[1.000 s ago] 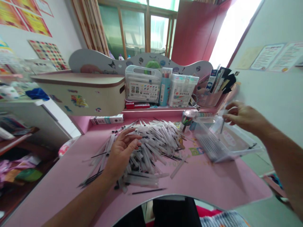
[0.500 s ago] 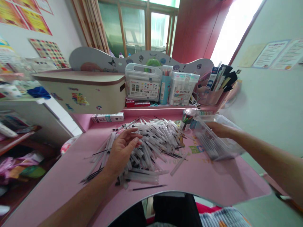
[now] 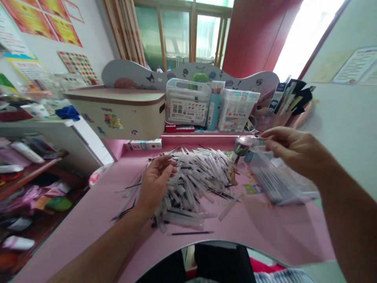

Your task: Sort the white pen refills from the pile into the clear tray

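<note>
A big heap of clear pen barrels and thin black refills lies in the middle of the pink desk. My left hand rests on the left side of the heap, fingers curled over a few barrels. My right hand is raised above a clear plastic tray that holds several assembled pens; its fingers are pinched together near the tray's upper edge, and what they grip is too small to name. One loose black refill lies near the front edge.
A small jar of coloured pens stands between heap and tray. On the rear shelf are marker cases, a beige wooden box and a pen holder. Cluttered shelves sit at the left. The desk front is cut out around my lap.
My right hand came up out of the tray and moved left, now pinched above its edge. My left hand stayed on the heap. The camera shifted slightly left.
</note>
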`<state>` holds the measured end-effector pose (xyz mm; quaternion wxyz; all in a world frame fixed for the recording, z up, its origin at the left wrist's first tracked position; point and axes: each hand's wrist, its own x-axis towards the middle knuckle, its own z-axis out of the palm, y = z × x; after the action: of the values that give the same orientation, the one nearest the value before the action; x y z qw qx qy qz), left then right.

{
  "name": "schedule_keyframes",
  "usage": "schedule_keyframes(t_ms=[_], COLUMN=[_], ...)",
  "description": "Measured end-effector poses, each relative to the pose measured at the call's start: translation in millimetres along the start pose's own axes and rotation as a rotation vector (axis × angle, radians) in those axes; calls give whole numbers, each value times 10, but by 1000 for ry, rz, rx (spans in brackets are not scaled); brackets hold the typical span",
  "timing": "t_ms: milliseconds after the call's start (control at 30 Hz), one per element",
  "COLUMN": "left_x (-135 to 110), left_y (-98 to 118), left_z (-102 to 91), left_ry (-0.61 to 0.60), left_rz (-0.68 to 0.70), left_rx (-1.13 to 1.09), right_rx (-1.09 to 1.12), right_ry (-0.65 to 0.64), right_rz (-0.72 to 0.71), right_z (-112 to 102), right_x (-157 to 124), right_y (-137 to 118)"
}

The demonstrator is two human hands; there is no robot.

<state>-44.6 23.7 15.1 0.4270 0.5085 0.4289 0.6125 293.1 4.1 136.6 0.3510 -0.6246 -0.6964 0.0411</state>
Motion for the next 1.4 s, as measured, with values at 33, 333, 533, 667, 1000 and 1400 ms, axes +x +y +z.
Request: schedule_keyframes(t_ms=[33, 333, 533, 667, 1000, 1400], left_x=[10, 57, 91, 75, 64, -93], left_y=[-2, -23, -77, -89, -84, -91], left_z=[-1, -27, -63, -62, -67, 30], left_ry=[10, 63, 47, 13, -35, -478], left_rz=[1, 9, 7, 16, 20, -151], left_rx=[6, 42, 68, 103, 143, 31], right_rx=[33, -309, -416, -424, -46, 1053], right_ry=[-84, -602, -509, -502, -335, -384], right_rz=[-98, -292, -244, -236, -103, 183], right_z=[159, 1643, 1860, 1900, 1837, 1981], right_x=[-50, -283, -424, -439, -345, -415], right_y=[-139, -738, -701, -690, -609, -710])
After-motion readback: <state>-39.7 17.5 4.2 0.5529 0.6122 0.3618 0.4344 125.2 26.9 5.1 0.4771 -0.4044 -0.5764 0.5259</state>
